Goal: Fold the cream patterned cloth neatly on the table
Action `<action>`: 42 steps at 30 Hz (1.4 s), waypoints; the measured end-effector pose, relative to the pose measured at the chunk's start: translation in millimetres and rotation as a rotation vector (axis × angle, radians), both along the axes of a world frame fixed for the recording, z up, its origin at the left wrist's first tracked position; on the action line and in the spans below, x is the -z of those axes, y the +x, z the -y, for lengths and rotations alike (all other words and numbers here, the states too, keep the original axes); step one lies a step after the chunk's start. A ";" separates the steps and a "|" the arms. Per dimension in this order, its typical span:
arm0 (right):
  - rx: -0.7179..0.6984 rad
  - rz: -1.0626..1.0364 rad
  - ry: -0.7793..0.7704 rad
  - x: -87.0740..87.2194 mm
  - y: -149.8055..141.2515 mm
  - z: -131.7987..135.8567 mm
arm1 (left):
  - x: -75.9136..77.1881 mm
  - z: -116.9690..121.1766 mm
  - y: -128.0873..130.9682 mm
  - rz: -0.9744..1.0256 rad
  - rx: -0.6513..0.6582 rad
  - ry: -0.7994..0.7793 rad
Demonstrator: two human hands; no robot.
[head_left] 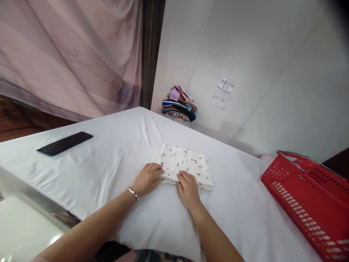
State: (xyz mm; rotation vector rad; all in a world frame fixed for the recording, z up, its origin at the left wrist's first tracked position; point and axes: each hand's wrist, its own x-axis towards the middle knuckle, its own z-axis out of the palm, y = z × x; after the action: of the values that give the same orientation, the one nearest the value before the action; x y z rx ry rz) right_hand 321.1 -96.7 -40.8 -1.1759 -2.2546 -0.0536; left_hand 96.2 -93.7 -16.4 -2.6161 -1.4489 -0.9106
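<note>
Left hand (148, 178) and right hand (188, 190) pinched the folded cloth (188, 163) by its near edge, likely squaring it; smoothing next needed aligned layers

White printed cloth, folded flat
The folded cloth (188, 163) is lying on the white-covered table (131, 145), showing small scattered motifs; its layers are stacking along the near edge, where both hands (167, 183) are touching it.
</note>
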 end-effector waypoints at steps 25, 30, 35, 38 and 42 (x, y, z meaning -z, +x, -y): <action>-0.079 -0.092 -0.003 -10.3 -20.8 6.0 | 2.5 6.4 -4.4 0.061 0.031 0.006; -0.041 -0.131 -0.086 -14.8 -26.4 2.7 | 4.0 11.0 -12.7 0.112 -0.009 0.018; -0.037 -0.149 -0.074 -14.5 -26.7 2.5 | 10.5 11.2 -14.8 0.098 -0.038 -0.039; -0.038 -0.147 -0.098 -17.1 -27.5 1.3 | 15.0 10.6 -14.5 0.106 -0.049 -0.073; -0.016 -0.117 -0.102 -19.2 -31.7 -0.3 | 14.8 10.7 -13.7 0.100 -0.075 -0.101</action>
State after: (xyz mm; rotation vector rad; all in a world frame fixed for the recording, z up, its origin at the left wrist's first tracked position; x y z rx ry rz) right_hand 289.4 -96.4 -21.5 -1.1817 -2.1854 0.1348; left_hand 82.4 -104.4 -31.2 -2.5989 -1.6470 -0.9989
